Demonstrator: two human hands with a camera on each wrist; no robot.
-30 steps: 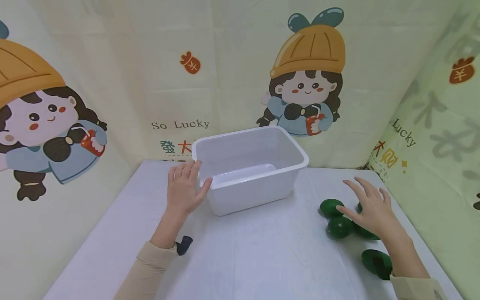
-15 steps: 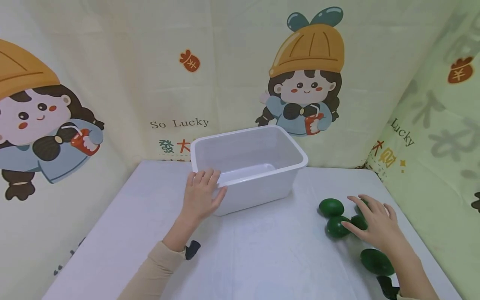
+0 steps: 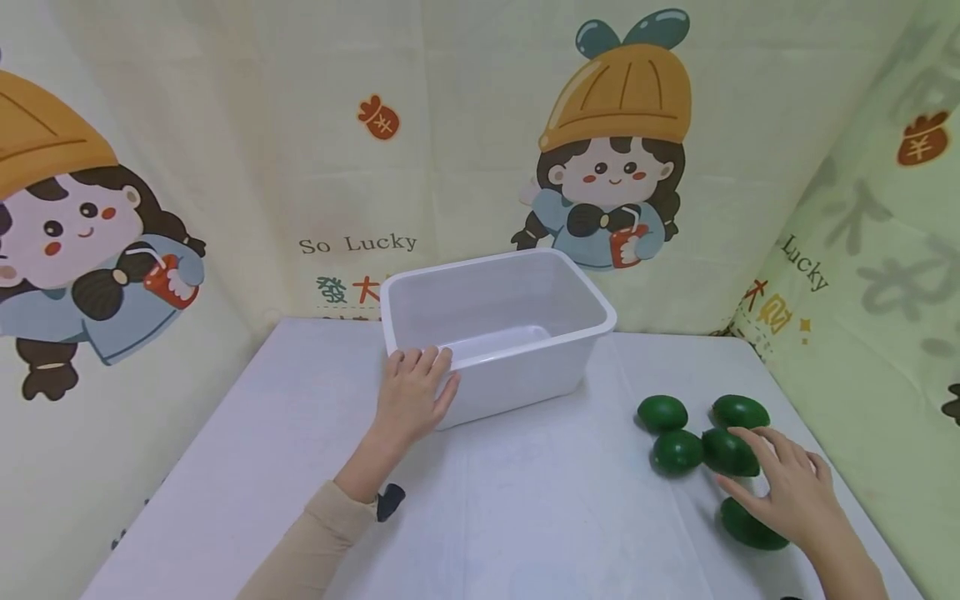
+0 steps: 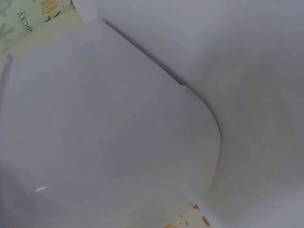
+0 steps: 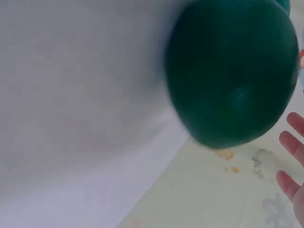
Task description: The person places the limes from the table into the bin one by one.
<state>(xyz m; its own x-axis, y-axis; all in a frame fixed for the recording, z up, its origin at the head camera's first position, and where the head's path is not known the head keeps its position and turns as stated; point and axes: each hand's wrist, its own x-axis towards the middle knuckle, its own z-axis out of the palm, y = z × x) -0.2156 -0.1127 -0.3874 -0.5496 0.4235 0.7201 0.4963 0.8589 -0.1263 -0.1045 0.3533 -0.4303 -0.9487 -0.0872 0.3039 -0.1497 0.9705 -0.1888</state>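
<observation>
A white plastic bin (image 3: 517, 383) stands at the back of the table. My left hand (image 3: 411, 396) rests at its near-left corner, fingertips right at the rim and thumb apart along the outer wall. The left wrist view shows the bin's wall (image 4: 114, 114) close up, without fingers. My right hand (image 3: 795, 487) hovers with spread fingers above a green oval fruit (image 3: 750, 527), holding nothing. A second smooth green fruit (image 3: 731, 452) lies by its index fingertip. In the right wrist view a green fruit (image 5: 232, 71) looms large, with fingertips (image 5: 293, 145) apart from it.
More green fruits lie in a loose cluster: one at the back left (image 3: 662, 414), one at the front left (image 3: 677, 452), and one at the back right (image 3: 740, 411). Printed cloth walls (image 3: 465, 125) close in the table (image 3: 540, 508) behind and at the sides.
My left hand has moved right along the bin's rim to its near corner. My right hand has drawn back toward me, from over the far fruits to above the nearest one.
</observation>
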